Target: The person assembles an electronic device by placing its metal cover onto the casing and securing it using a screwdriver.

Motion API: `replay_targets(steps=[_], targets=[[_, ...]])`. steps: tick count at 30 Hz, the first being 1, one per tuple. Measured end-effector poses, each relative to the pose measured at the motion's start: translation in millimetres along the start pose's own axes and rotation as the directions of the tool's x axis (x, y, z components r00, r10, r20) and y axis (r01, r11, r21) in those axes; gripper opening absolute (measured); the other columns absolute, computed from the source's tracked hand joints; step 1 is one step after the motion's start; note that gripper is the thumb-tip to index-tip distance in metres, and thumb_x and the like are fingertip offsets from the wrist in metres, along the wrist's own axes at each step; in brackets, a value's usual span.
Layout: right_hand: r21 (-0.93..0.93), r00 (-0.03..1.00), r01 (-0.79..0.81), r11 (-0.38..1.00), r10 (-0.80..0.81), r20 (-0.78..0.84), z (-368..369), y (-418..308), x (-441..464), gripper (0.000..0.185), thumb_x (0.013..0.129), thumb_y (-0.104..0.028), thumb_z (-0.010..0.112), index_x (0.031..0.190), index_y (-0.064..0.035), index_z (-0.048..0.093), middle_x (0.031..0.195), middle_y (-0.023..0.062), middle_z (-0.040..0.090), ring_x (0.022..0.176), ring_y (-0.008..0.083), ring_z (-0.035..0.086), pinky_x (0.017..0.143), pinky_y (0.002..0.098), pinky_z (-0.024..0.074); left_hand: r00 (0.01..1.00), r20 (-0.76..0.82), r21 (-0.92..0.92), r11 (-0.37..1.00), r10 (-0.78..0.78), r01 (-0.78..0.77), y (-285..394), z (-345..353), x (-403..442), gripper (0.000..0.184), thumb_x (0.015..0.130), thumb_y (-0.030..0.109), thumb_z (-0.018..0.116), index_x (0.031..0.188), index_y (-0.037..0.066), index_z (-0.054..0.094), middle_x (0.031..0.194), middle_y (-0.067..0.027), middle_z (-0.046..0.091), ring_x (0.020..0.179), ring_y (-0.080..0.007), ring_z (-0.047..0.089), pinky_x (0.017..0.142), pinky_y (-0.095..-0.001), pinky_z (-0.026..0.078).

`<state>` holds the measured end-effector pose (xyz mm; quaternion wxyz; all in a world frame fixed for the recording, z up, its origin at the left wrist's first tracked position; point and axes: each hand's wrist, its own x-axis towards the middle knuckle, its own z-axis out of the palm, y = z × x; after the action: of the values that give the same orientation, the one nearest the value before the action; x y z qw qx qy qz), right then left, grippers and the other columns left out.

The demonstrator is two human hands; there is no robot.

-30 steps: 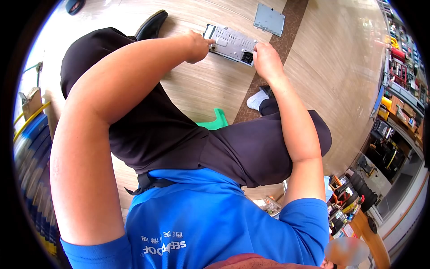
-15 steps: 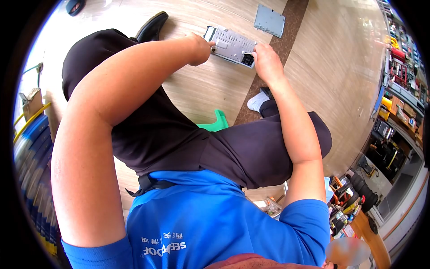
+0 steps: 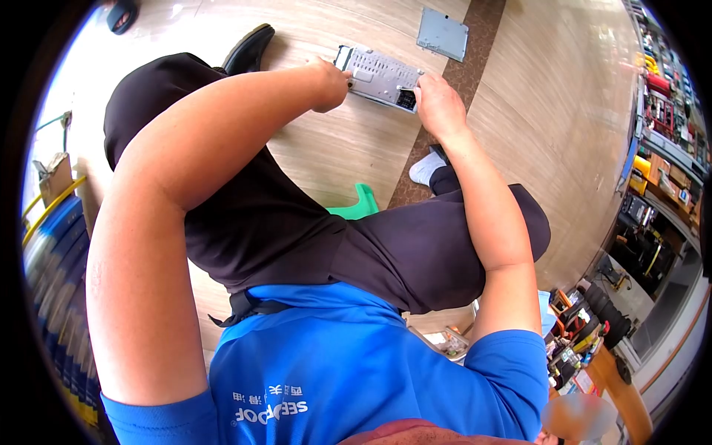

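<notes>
A slim silvery metal device case (image 3: 382, 74) with rows of slots lies on the floor in front of me. A dark socket area (image 3: 406, 99) shows at its near right corner. My left hand (image 3: 327, 84) grips the left end of the case, index finger on its edge and the other fingers curled. At the right end, my right hand (image 3: 442, 109) has its fingers pinched together beside the dark corner. A thin pale sliver shows at those fingertips, too small to name. Past the case lies a flat grey metal cover (image 3: 443, 34), apart from both hands.
A green plastic piece (image 3: 361, 203) stands between my knees. My shoe (image 3: 250, 49) is left of the case, and a sock-covered foot (image 3: 425, 169) is below right. Crowded shelves (image 3: 667, 133) line the right side; blue stacked packs (image 3: 55, 252) stand at left. Another person's foot (image 3: 122, 15) shows top left.
The whole scene has shifted slightly with my head. My right hand has moved very little at the case's right corner; my left hand stays at the left end.
</notes>
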<state>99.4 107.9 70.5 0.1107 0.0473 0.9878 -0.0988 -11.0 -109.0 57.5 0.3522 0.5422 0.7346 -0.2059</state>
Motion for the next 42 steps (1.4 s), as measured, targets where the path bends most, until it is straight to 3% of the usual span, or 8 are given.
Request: replay_targets(steps=[7,16,22,31,34,38,40,42], targets=[[0.001,0.984,0.165,0.986,-0.164,-0.075,-2,-5,-5,0.014,0.090,-0.009,0.056,0.102,-0.0022,0.059,0.101,0.0235,0.062,0.090,0.0433,0.067,0.080,0.0515,0.0560,1.000,-0.015,-0.015,1.000,0.009,-0.010,-1,2,0,0.052,0.085,0.009,0.063,0.137,0.003,0.057,0.160,-0.0061,0.036,0.115,-0.0295,0.065,0.089,-0.0463,0.052],[-0.043,0.998,-0.007,0.999,0.010,0.060,-8,-9,-2,0.015,0.090,-0.005,0.053,0.104,-0.0022,0.057,0.102,0.0260,0.061,0.096,0.0431,0.066,0.083,0.0512,0.0551,1.000,0.003,-0.020,1.000,0.014,-0.014,-1,-1,-2,0.049,0.085,0.009,0.063,0.134,0.004,0.060,0.162,-0.0057,0.032,0.115,-0.0294,0.065,0.089,-0.0466,0.052],[0.011,0.983,0.172,0.985,-0.171,-0.070,-4,-7,-5,0.016,0.090,-0.006,0.053,0.105,-0.0020,0.056,0.102,0.0260,0.061,0.095,0.0433,0.066,0.082,0.0517,0.0550,1.000,-0.012,-0.020,1.000,0.009,-0.009,-2,1,-1,0.048,0.086,0.009,0.062,0.134,0.004,0.060,0.161,-0.0058,0.034,0.115,-0.0288,0.065,0.088,-0.0461,0.052],[-0.033,0.994,-0.009,0.999,0.012,0.112,-11,-15,-4,0.017,0.090,-0.005,0.053,0.106,-0.0026,0.054,0.109,0.0244,0.058,0.099,0.0427,0.065,0.083,0.0513,0.0545,0.999,-0.015,-0.014,0.999,0.031,-0.031,-3,1,-1,0.048,0.088,0.010,0.060,0.135,0.004,0.059,0.162,-0.0037,0.034,0.114,-0.0285,0.066,0.086,-0.0452,0.053],[-0.001,0.973,0.210,0.978,-0.209,-0.096,-5,-13,-9,0.016,0.091,-0.007,0.052,0.106,-0.0031,0.054,0.107,0.0233,0.059,0.096,0.0423,0.065,0.082,0.0514,0.0545,0.999,-0.028,-0.012,1.000,0.026,-0.027,-2,1,-4,0.051,0.087,0.010,0.060,0.138,0.004,0.057,0.160,-0.0050,0.037,0.114,-0.0283,0.066,0.087,-0.0456,0.053],[-0.017,0.988,0.151,0.988,-0.151,-0.041,-4,-10,-5,0.016,0.092,-0.007,0.051,0.107,-0.0046,0.054,0.106,0.0234,0.059,0.096,0.0429,0.065,0.081,0.0516,0.0543,1.000,0.015,-0.017,1.000,0.019,-0.019,0,-4,-5,0.057,0.086,0.010,0.062,0.142,0.004,0.054,0.157,-0.0067,0.041,0.114,-0.0278,0.066,0.088,-0.0463,0.052],[-0.070,0.999,0.020,0.997,-0.017,0.039,-3,-7,-2,0.019,0.094,-0.013,0.060,0.111,-0.0069,0.057,0.107,0.0209,0.060,0.097,0.0423,0.063,0.082,0.0511,0.0524,1.000,0.017,-0.003,1.000,0.023,-0.023,0,-5,-8,0.056,0.086,0.009,0.062,0.141,0.004,0.055,0.158,-0.0062,0.040,0.114,-0.0280,0.066,0.089,-0.0463,0.051],[-0.054,0.999,0.042,0.998,-0.040,0.028,-1,-6,-2,0.018,0.093,-0.014,0.061,0.110,-0.0067,0.057,0.106,0.0208,0.061,0.096,0.0425,0.064,0.081,0.0512,0.0526,0.999,0.011,-0.001,0.999,0.034,-0.034,-1,-5,-8,0.056,0.086,0.009,0.062,0.141,0.004,0.055,0.159,-0.0054,0.038,0.115,-0.0282,0.066,0.089,-0.0468,0.051]])
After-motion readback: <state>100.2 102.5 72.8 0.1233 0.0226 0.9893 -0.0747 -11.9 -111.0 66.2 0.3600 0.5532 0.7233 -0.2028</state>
